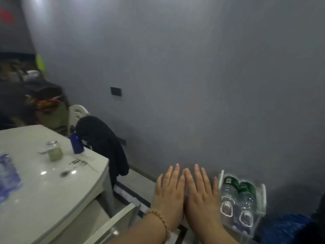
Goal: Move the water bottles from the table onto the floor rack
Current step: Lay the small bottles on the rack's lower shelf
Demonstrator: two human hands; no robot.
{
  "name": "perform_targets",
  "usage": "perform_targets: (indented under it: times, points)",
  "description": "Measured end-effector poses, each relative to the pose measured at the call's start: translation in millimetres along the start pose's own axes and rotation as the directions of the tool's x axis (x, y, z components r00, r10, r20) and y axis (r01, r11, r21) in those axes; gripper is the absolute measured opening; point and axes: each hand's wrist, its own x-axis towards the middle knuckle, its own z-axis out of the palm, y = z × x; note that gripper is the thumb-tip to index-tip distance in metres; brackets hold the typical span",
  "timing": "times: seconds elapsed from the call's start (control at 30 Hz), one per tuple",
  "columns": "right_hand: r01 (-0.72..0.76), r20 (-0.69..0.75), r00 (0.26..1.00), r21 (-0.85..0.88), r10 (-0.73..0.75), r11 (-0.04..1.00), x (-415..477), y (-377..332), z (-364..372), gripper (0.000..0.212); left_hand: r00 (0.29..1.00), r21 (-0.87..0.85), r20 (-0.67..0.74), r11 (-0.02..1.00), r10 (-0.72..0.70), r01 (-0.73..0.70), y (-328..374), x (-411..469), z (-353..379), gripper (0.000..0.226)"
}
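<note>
My left hand (pixel 168 192) and my right hand (pixel 202 192) are held out flat side by side, palms down, fingers straight, holding nothing. Just to their right, a clear plastic rack (pixel 262 199) stands on the floor against the wall. Two clear water bottles with green labels (pixel 237 192) lie in it, caps toward me. At the left edge, a water bottle with a blue label (pixel 7 175) stands on the white table (pixel 52 199), blurred and partly cut off.
On the table are a small glass jar with greenish contents (pixel 54 150), a dark blue bottle (pixel 76 143) and a spoon (pixel 67 173). A chair draped in black cloth (pixel 105 145) stands by the table's corner. Another chair back (pixel 119 224) is below my left arm.
</note>
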Motion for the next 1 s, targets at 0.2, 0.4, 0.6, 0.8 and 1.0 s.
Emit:
perform_targets:
  times: [0.2, 0.4, 0.6, 0.8, 1.0]
  points:
    - [0.191, 0.040, 0.981, -0.017, -0.190, 0.982, -21, -143, -16, 0.089, 0.993, 0.081, -0.062, 0.991, -0.103, 0.108, -112, -93, -47, 0.084]
    - [0.265, 0.080, 0.958, 0.110, -0.274, 0.958, -76, -361, -4, 0.080, 0.955, 0.091, -0.115, 0.955, -0.273, 0.283, -279, -245, -95, 0.080]
    - [0.325, 0.138, 0.922, 0.239, -0.363, 0.915, -118, -556, -4, 0.095, 0.899, 0.038, -0.128, 0.904, -0.418, 0.426, -423, -378, -143, 0.084]
    - [0.432, 0.077, 0.879, 0.288, -0.470, 0.855, -131, -662, 12, 0.094, 0.859, 0.071, -0.121, 0.859, -0.497, 0.507, -515, -437, -159, 0.083]
    - [0.443, 0.186, 0.855, 0.224, -0.484, 0.868, -102, -717, 55, 0.083, 0.846, 0.070, -0.077, 0.843, -0.528, 0.533, -580, -445, -157, 0.086]
